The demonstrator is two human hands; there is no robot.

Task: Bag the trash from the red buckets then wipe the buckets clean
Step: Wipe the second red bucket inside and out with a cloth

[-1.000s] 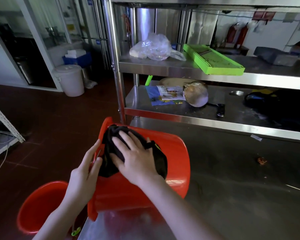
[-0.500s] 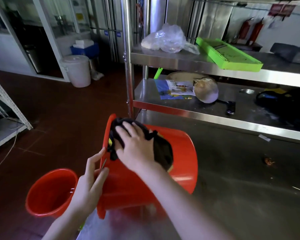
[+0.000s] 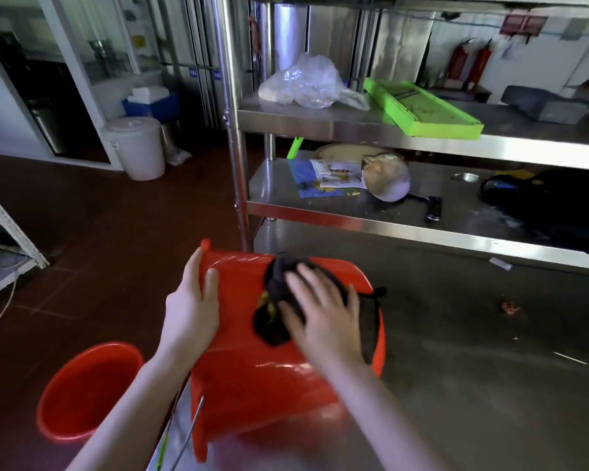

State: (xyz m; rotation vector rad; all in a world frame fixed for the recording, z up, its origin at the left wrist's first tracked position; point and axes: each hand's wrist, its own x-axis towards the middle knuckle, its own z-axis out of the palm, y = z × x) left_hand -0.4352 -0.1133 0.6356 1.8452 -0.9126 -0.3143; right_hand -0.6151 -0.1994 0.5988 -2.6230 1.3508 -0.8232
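A red bucket [image 3: 252, 379] lies on its side on the steel table [image 3: 473, 385], its mouth facing left. My left hand [image 3: 193, 307] rests flat on the bucket's side near the rim, fingers straight. A black cloth [image 3: 279, 294] lies on the bucket's upper side, and my right hand [image 3: 323, 314] presses on it with spread fingers. A second red bucket [image 3: 85, 389] stands upright on the floor at the lower left, below the table's corner.
A steel rack behind the table carries a clear plastic bag [image 3: 306, 83], a green tray [image 3: 422, 107], papers and a round bowl [image 3: 386, 178]. A small scrap [image 3: 509, 307] lies on the table. A white lidded pail [image 3: 136, 147] stands on the red floor.
My right hand slid the cloth to the right along the bucket's side. My left hand moved from the rim's edge up onto the bucket's side. The camera drew back.
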